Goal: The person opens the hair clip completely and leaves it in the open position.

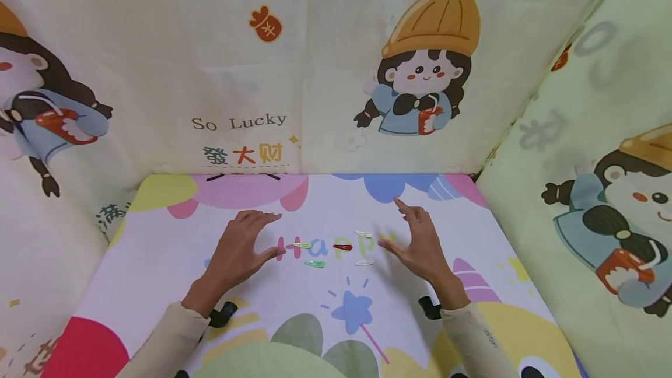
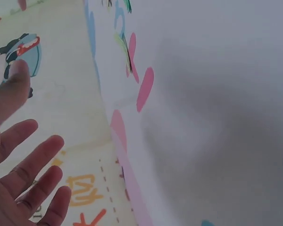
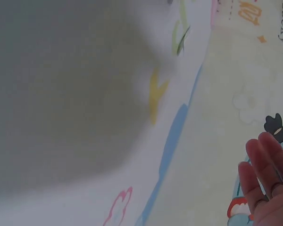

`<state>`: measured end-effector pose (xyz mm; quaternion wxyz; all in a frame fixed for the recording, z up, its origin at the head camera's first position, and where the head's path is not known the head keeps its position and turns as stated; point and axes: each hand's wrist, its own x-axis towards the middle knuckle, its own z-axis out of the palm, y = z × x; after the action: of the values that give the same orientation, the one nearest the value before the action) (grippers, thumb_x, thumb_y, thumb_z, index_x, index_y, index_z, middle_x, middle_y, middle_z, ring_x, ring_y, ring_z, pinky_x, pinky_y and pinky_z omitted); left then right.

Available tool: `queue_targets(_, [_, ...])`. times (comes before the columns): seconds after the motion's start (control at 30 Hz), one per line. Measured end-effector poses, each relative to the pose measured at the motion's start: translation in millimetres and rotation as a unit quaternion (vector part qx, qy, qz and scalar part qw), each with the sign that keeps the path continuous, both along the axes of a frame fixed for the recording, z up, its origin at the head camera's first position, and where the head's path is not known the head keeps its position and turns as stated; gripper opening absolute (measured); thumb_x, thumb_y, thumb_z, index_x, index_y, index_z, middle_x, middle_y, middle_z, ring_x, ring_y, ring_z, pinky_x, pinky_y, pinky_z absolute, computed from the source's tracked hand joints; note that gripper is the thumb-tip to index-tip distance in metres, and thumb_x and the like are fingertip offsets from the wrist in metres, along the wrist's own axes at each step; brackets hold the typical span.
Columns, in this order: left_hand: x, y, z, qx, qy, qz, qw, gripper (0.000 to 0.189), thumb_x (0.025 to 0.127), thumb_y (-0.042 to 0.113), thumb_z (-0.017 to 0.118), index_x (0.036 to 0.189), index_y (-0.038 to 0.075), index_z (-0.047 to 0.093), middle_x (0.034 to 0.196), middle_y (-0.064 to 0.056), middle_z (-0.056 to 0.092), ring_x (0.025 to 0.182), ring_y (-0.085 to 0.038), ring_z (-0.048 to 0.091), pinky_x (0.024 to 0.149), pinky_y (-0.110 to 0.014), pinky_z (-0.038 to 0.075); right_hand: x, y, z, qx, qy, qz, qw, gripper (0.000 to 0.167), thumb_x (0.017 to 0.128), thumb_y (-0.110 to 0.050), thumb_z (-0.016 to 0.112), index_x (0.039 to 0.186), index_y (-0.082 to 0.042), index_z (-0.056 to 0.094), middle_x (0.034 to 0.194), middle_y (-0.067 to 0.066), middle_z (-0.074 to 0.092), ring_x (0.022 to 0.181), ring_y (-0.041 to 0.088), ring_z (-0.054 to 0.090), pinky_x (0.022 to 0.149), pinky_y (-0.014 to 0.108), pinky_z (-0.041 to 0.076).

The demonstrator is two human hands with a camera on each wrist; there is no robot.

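Note:
Several small snap hair clips lie on the printed table cover between the two hands in the head view. A yellow-green hair clip (image 1: 301, 245) and a green hair clip (image 1: 315, 264) are on the left, a red hair clip (image 1: 343, 247) is in the middle. Two white hair clips, the upper one (image 1: 363, 234) and the lower one (image 1: 364, 262), are on the right. My left hand (image 1: 238, 249) hovers left of the clips, fingers spread and holding nothing. On the other side my right hand (image 1: 417, 242) hovers likewise, its fingers extended and nothing in them.
The table cover (image 1: 399, 308) bears colourful prints, including the word "Happy". Patterned cloth walls stand at the back (image 1: 325, 74), left and right of the table. Dark wrist-worn pieces show under both forearms, the left one (image 1: 223, 314) and the right one (image 1: 430, 308).

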<state>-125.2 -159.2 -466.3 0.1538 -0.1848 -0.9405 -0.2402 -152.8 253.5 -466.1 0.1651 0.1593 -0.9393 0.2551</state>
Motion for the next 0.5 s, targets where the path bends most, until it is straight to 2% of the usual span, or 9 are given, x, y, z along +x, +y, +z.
queue_targets(0.17, [-2.6, 6.8, -5.4, 0.054, -0.005, -0.001, 0.9985, 0.058, 0.08, 0.025, 0.095, 0.133, 0.016, 0.074, 0.127, -0.005, 0.077, 0.119, -0.027, 0.057, 0.099, -0.051, 0.052, -1.7, -11, -1.2, -0.039, -0.002, 0.009, 0.9992, 0.1, 0.077, -0.035, 0.097, 0.162, -0.029, 0.045, 0.123, 0.009, 0.063, 0.109, 0.027, 0.063, 0.086, 0.046, 0.05])
queue_targets(0.23, [-3.6, 9.6, -7.6, 0.067, -0.014, 0.001, 0.9976, 0.053, 0.08, 0.02, 0.095, 0.13, 0.017, 0.076, 0.123, -0.003, 0.077, 0.116, -0.025, 0.057, 0.095, -0.049, 0.054, -2.9, -15, -1.5, -0.054, -0.001, 0.015, 0.9985, 0.096, 0.077, -0.032, 0.097, 0.16, -0.028, 0.048, 0.119, 0.008, 0.065, 0.105, 0.026, 0.064, 0.086, 0.044, 0.05])
queue_targets(0.5, [-7.5, 20.1, -13.7, 0.092, -0.069, 0.021, 0.9931, 0.042, 0.085, 0.016, 0.091, 0.125, 0.02, 0.078, 0.113, 0.0, 0.079, 0.112, -0.022, 0.057, 0.094, -0.047, 0.056, -5.2, -34, -5.1, -0.095, -0.019, 0.024, 0.995, 0.082, 0.079, -0.025, 0.096, 0.152, -0.027, 0.057, 0.11, 0.004, 0.068, 0.096, 0.023, 0.066, 0.082, 0.052, 0.054])
